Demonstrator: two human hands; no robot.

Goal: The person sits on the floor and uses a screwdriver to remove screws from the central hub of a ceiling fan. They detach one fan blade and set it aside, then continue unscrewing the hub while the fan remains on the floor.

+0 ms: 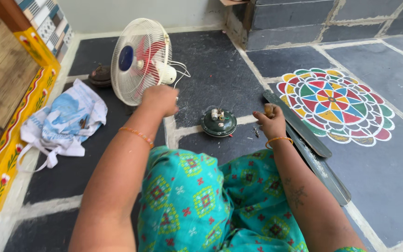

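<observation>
Gripping the rim of the white fan cage (140, 60), my left hand (160, 100) has its fingers curled against the wire guard. My right hand (270, 122) holds a small brownish part (269, 110), fingers clamped on it. Between both hands, a dark green motor housing (218, 123) sits on the floor (211, 70). Two dark fan blades (304, 135) lie just beside my right wrist.

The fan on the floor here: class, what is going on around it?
A person sits on the dark stone floor. The left hand rests on the white fan, closed at its guard. The right hand holds a small object. A round dark green part lies between the hands, long dark blades lie at the right.
</observation>
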